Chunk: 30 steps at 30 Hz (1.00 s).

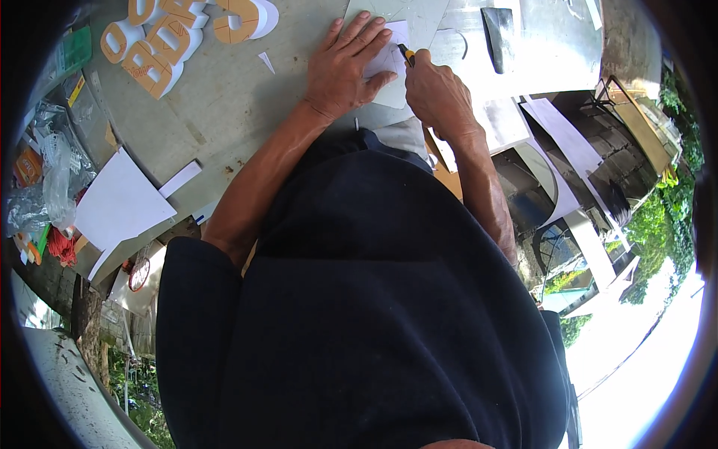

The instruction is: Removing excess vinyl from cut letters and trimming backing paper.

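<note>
My left hand (342, 71) lies with its fingers spread on a small white piece (391, 32) with faint lines drawn on it, which rests on a grey board (421, 16) at the top middle. My right hand (437, 93) is closed around a black and yellow utility knife (405, 54) just right of the left fingers, its tip over the white piece. Much of the blade is too small to make out. A thin narrow scrap (266, 61) lies left of my left hand.
Cut-out letters (168, 45) with tan tops sit at upper left of the grey table (202, 105). White sheets (120, 202), plastic bags (56, 172) and red cord (61, 245) crowd the left edge. A dark strip (499, 41) lies upper right; long white panels (561, 135) stand below it.
</note>
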Each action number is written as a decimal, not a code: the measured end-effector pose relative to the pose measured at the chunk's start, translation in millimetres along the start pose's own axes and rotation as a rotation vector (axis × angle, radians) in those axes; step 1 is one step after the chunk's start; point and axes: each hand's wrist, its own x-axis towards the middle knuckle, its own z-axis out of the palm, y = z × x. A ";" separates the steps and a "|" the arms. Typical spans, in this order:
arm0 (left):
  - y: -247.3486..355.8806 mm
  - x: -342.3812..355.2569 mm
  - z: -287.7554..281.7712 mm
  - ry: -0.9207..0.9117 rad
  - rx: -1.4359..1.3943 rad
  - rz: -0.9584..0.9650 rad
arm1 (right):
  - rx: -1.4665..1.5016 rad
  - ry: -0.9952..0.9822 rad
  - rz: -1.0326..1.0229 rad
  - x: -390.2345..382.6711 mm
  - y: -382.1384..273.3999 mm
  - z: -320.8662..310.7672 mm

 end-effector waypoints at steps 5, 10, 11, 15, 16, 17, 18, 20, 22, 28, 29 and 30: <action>6.2 -12.4 -16.5 -0.092 0.013 -0.066 | -0.212 0.072 -0.224 0.7 14.6 -10.8; -1.6 -18.0 -13.5 -0.035 0.000 0.021 | -0.161 0.078 -0.186 -6.6 9.5 1.1; -0.9 -19.6 -11.5 -0.036 -0.002 0.020 | -0.151 0.074 -0.162 -5.6 6.6 5.4; -2.1 -21.5 -8.3 -0.028 0.010 -0.003 | -0.064 0.077 -0.094 -9.1 -3.9 16.1; -1.5 -21.8 -8.1 -0.025 0.008 -0.005 | -0.064 0.075 -0.092 -9.0 -5.9 16.9; -2.1 -21.2 -7.9 -0.026 0.006 -0.007 | -0.043 0.069 -0.067 -8.7 -8.4 17.1; -2.7 -20.9 -7.8 -0.020 0.018 0.000 | -0.020 0.063 -0.040 -9.6 -10.7 17.8; -1.0 -22.4 -8.3 -0.015 0.029 0.005 | -0.013 0.067 -0.027 -13.5 -13.3 21.8; -0.2 -22.0 -7.6 -0.026 0.045 0.009 | -0.006 0.079 -0.014 -12.3 -15.2 21.9; -0.8 -22.1 -8.5 -0.031 0.040 -0.003 | 0.087 0.034 0.076 -12.4 -22.7 23.2; -0.5 -22.3 -8.9 -0.030 0.039 -0.004 | 0.094 0.036 0.089 -12.1 -22.8 24.3; -0.4 -21.9 -8.9 -0.028 0.040 -0.003 | 0.100 0.040 0.102 -11.6 -22.9 24.5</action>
